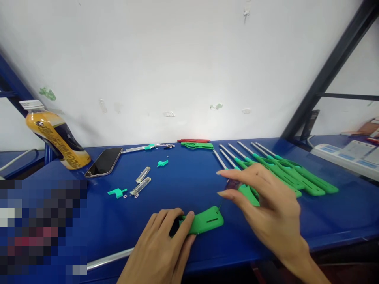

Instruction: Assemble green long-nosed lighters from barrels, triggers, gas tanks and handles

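Note:
My left hand [166,240] rests on the blue table [183,177] near its front edge, its fingers closed on the left end of a green plastic handle shell [205,223]. My right hand [266,205] hovers to the right of it with fingers spread and open, fingertips over a small dark part [232,184] and a green lighter [250,193]. A row of several green long-nosed lighters [284,171] with metal tubes lies just beyond my right hand.
A phone [104,161] and a tilted yellow bottle [56,136] sit at the back left. Small clear tubes [142,181], green clips [117,192] and a loose green shell with a red piece [197,144] lie across the table. A white power strip [340,156] is at right.

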Demonstrator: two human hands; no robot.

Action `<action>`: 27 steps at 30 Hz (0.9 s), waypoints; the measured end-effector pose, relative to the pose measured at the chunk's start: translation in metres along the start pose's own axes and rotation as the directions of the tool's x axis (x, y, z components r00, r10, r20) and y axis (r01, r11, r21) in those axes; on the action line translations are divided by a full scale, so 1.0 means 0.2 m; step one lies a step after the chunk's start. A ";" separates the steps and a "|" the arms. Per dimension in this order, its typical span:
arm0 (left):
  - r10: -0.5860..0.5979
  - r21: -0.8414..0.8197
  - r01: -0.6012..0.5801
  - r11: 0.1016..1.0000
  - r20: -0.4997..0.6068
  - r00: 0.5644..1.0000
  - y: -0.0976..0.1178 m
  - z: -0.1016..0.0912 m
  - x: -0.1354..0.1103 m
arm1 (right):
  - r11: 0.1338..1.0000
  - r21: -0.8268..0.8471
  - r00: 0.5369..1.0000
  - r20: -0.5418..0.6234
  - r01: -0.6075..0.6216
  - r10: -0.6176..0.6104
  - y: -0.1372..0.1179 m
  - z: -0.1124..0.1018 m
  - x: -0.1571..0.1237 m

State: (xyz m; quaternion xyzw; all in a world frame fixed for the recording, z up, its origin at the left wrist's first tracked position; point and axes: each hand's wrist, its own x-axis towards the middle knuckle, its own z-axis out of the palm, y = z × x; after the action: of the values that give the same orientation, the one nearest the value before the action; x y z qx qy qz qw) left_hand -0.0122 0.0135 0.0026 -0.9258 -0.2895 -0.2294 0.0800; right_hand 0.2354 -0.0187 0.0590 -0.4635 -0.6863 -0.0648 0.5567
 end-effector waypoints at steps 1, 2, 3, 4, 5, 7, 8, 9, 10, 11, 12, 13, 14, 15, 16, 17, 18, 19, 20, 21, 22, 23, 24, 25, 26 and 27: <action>0.002 0.000 -0.002 1.000 0.001 1.000 0.00 0.00 0.00 | 1.000 -0.023 1.000 0.018 0.017 -0.017 0.00 0.00 0.00; 0.004 0.000 -0.004 1.000 0.004 1.000 0.00 0.00 0.00 | 1.000 -0.016 0.999 0.047 0.012 -0.011 0.00 -0.01 0.00; 0.008 0.001 -0.008 1.000 0.003 1.000 0.00 0.00 0.00 | 1.000 0.017 0.996 0.085 -0.018 0.016 -0.01 -0.01 0.01; 0.011 0.001 -0.011 1.000 0.003 1.000 0.00 0.00 0.00 | 0.996 0.072 0.992 0.119 -0.059 0.050 -0.01 -0.02 0.01; 0.012 0.003 -0.012 1.000 0.001 1.000 -0.01 0.00 0.00 | 0.985 0.136 0.986 0.143 -0.102 0.082 -0.01 -0.02 0.01; 0.010 0.008 -0.010 1.000 0.001 1.000 0.00 0.00 -0.01 | 0.961 0.232 0.981 0.157 -0.148 0.113 -0.01 -0.02 0.01; 0.008 0.010 -0.008 1.000 -0.004 1.000 0.00 0.00 -0.01 | 0.961 0.242 0.986 0.133 -0.134 0.105 -0.01 -0.01 0.00; 0.008 0.011 -0.008 1.000 -0.004 1.000 0.00 0.00 -0.01 | 0.970 0.218 0.992 0.095 -0.105 0.086 -0.01 0.00 0.00; 0.009 0.012 -0.009 1.000 -0.006 1.000 0.00 0.00 -0.01 | 0.983 0.166 0.996 0.055 -0.072 0.063 -0.01 0.00 0.00; 0.009 0.012 -0.009 1.000 -0.010 1.000 0.00 -0.01 -0.01 | 0.994 0.105 0.999 0.032 -0.041 0.038 -0.01 0.00 0.00; 0.010 0.010 -0.010 1.000 -0.010 1.000 0.00 -0.01 -0.01 | 0.998 0.053 1.000 0.024 -0.019 0.018 -0.01 0.00 0.00; 0.011 0.007 -0.011 1.000 -0.009 1.000 0.00 0.00 -0.01 | 1.000 0.023 0.999 0.034 -0.010 0.010 -0.01 0.00 0.00; 0.010 0.004 -0.010 1.000 -0.006 1.000 0.00 0.00 -0.01 | 1.000 0.020 0.998 0.061 -0.017 0.015 -0.01 -0.01 0.00; 0.011 0.002 -0.011 1.000 -0.007 1.000 0.00 0.00 -0.01 | 0.999 0.042 0.996 0.090 -0.032 0.028 -0.01 -0.02 0.00; 0.011 0.001 -0.011 1.000 -0.007 1.000 0.00 0.00 -0.01 | 0.995 0.080 0.993 0.107 -0.063 0.054 -0.01 -0.02 0.00; 0.010 0.003 -0.010 1.000 -0.007 1.000 0.00 0.00 -0.01 | 0.988 0.119 0.990 0.112 -0.100 0.087 -0.01 -0.02 0.00; 0.010 0.005 -0.010 1.000 -0.010 1.000 0.00 0.00 -0.01 | 0.980 0.148 0.988 0.099 -0.130 0.116 0.00 -0.02 0.00; 0.007 0.007 -0.007 1.000 -0.015 1.000 0.00 0.00 -0.01 | 0.978 0.155 0.989 0.068 -0.141 0.132 0.00 -0.02 0.00; 0.006 0.007 -0.006 1.000 -0.018 1.000 0.00 0.00 -0.01 | 0.982 0.135 0.991 0.030 -0.133 0.130 0.00 -0.01 0.00; 0.006 0.008 -0.006 1.000 -0.020 1.000 0.00 0.01 -0.01 | 0.990 0.091 0.994 -0.005 -0.110 0.111 0.00 -0.01 0.00; 0.005 0.010 -0.005 1.000 -0.022 1.000 0.00 0.01 -0.01 | 0.996 0.040 0.997 -0.027 -0.077 0.078 0.00 -0.02 0.00; 0.006 0.013 -0.006 1.000 -0.023 1.000 0.00 0.01 -0.01 | 0.999 -0.002 0.999 -0.022 -0.047 0.047 0.00 -0.02 0.00; 0.008 0.017 -0.008 1.000 -0.022 1.000 0.00 0.01 -0.01 | 0.999 -0.023 1.000 0.006 -0.030 0.030 -0.01 -0.03 0.00; 0.008 0.021 -0.008 1.000 -0.022 1.000 0.00 0.01 -0.01 | 0.999 -0.022 0.998 0.051 -0.023 0.024 -0.02 -0.04 0.00; 0.012 0.023 -0.011 1.000 -0.022 1.000 0.00 0.01 0.00 | 1.000 -0.002 0.994 0.102 -0.023 0.023 -0.02 -0.05 0.00; 0.015 0.023 -0.014 1.000 -0.024 1.000 0.00 0.01 0.00 | 0.999 0.031 0.989 0.144 -0.027 0.023 -0.03 -0.06 0.00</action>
State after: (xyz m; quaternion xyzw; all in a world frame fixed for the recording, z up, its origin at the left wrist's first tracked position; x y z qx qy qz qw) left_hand -0.0118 0.0137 0.0014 -0.9240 -0.2844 -0.2370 0.0957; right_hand 0.2398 -0.0296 0.0658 -0.4662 -0.7197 -0.0129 0.5142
